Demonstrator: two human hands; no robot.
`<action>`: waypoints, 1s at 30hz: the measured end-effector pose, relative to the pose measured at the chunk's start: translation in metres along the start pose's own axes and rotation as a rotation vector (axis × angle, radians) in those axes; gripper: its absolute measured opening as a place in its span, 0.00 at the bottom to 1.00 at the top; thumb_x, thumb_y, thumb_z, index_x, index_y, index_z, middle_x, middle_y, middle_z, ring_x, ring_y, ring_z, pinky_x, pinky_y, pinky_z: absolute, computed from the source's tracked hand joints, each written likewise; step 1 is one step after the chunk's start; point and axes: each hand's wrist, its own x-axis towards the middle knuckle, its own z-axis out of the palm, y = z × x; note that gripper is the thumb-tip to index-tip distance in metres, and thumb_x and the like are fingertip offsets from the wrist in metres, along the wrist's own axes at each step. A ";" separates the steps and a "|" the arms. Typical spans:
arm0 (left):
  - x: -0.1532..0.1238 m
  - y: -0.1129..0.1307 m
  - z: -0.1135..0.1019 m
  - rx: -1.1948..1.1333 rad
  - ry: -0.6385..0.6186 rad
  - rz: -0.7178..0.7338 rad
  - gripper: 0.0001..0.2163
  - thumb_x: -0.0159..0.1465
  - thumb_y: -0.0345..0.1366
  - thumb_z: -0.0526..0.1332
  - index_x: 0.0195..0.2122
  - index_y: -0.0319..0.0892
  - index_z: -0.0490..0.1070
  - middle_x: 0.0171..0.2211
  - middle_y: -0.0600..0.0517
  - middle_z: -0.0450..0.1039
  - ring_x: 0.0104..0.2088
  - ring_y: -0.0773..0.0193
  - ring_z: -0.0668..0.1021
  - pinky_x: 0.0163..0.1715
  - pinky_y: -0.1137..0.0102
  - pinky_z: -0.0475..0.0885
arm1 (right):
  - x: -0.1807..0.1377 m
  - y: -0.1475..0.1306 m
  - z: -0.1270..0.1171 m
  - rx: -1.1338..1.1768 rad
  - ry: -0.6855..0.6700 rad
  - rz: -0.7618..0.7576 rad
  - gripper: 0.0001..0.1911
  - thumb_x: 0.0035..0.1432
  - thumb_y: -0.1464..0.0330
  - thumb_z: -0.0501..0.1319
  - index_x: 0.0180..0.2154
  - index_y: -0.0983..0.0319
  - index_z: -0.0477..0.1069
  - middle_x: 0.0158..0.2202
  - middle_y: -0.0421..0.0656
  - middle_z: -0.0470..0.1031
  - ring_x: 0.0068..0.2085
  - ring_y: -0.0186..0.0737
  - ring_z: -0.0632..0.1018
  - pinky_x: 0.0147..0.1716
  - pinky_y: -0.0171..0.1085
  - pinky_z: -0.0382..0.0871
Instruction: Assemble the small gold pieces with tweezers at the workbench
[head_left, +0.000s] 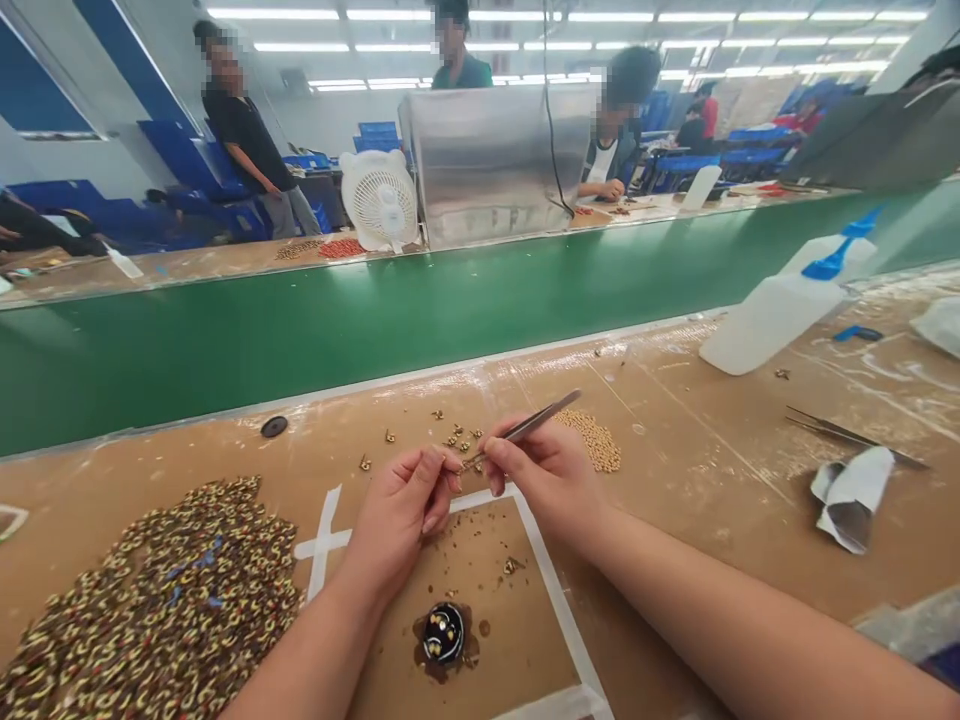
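Scuffed brown benchtop (pixel 675 480), glue-stained, w/ white tape square (pixel 540 560). I note R hand (pixel 551 480) pinching slim steel tweezers (pixel 525 428) above square. Tip meets L hand (pixel 397 515) fingertips, pressed together; item there too small to ID. Mottled gold-brown ring heap (pixel 150 600) lies left, apart.

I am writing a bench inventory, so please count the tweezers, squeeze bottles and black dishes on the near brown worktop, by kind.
Silver metal tweezers: 2, one in the right hand, one lying at the right.
White plastic squeeze bottles with blue caps: 2.
Small black round dish: 1.
Total: 5.
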 end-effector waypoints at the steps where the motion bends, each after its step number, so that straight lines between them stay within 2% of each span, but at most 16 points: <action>1: 0.000 0.000 0.000 0.006 -0.010 -0.008 0.23 0.64 0.57 0.71 0.35 0.39 0.76 0.20 0.57 0.68 0.15 0.77 0.59 0.17 0.79 0.54 | 0.000 0.000 0.000 0.003 0.001 -0.001 0.14 0.66 0.58 0.67 0.35 0.61 0.75 0.25 0.37 0.74 0.25 0.30 0.75 0.28 0.33 0.72; 8: 0.000 -0.001 -0.001 0.093 -0.046 -0.051 0.24 0.64 0.58 0.70 0.30 0.39 0.75 0.14 0.60 0.60 0.15 0.75 0.58 0.18 0.78 0.55 | 0.001 -0.001 -0.001 -0.039 -0.012 0.002 0.16 0.65 0.55 0.68 0.35 0.62 0.76 0.26 0.37 0.75 0.26 0.29 0.77 0.29 0.32 0.72; 12: -0.001 0.000 -0.001 0.102 -0.058 -0.048 0.24 0.64 0.59 0.70 0.30 0.40 0.74 0.14 0.60 0.60 0.14 0.75 0.57 0.18 0.77 0.55 | 0.002 -0.005 -0.001 -0.072 -0.022 -0.004 0.18 0.65 0.53 0.67 0.34 0.62 0.76 0.25 0.37 0.75 0.26 0.30 0.77 0.30 0.32 0.72; 20: -0.001 0.002 0.003 0.101 -0.046 -0.034 0.25 0.62 0.59 0.72 0.29 0.39 0.74 0.16 0.59 0.62 0.14 0.76 0.58 0.17 0.78 0.55 | 0.002 -0.001 -0.002 -0.028 -0.035 -0.023 0.14 0.66 0.57 0.67 0.35 0.62 0.77 0.24 0.36 0.75 0.26 0.29 0.76 0.29 0.31 0.72; 25: 0.000 0.003 0.005 0.123 -0.048 -0.029 0.25 0.61 0.60 0.72 0.29 0.39 0.75 0.18 0.57 0.65 0.14 0.77 0.58 0.17 0.78 0.53 | 0.003 0.000 -0.003 -0.006 -0.068 -0.051 0.19 0.66 0.52 0.67 0.34 0.62 0.77 0.26 0.38 0.76 0.26 0.29 0.76 0.29 0.31 0.72; 30: 0.001 0.002 0.003 0.126 -0.043 -0.029 0.24 0.63 0.59 0.71 0.30 0.39 0.75 0.16 0.59 0.62 0.14 0.77 0.58 0.17 0.78 0.53 | 0.003 0.001 -0.002 -0.043 -0.054 -0.070 0.21 0.65 0.50 0.67 0.34 0.62 0.78 0.28 0.39 0.78 0.27 0.29 0.76 0.29 0.32 0.73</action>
